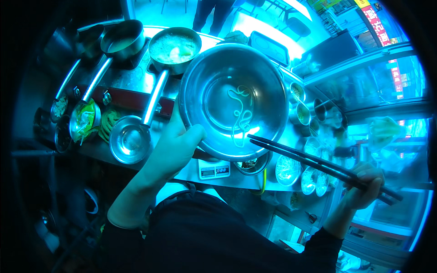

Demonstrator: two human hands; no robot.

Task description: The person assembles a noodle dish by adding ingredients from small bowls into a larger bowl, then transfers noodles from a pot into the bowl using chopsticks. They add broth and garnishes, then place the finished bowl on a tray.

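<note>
My left hand (177, 146) grips the lower left rim of a large metal mixing bowl (191, 102), thumb over the edge. A few strands of noodle (241, 119) lie at the bottom of the bowl. In my right hand (365, 184) is a pair of long dark chopsticks (307, 158), whose tips reach the bowl's lower right rim. Left of the bowl, a saucepan (175, 47) holds foamy, cloudy liquid. Partly beneath the bowl's near side is a smaller bowl (253, 167) with dark contents, beside a digital kitchen scale (214, 170).
Further left are more saucepans (123, 39), an empty metal bowl (130, 140) and a bowl of leafy greens (85, 119). Several ingredient containers (302, 113) and bowls with pale strands (287, 170) line the right. A tray (269, 47) lies beyond; a person's legs (208, 15) show past the counter.
</note>
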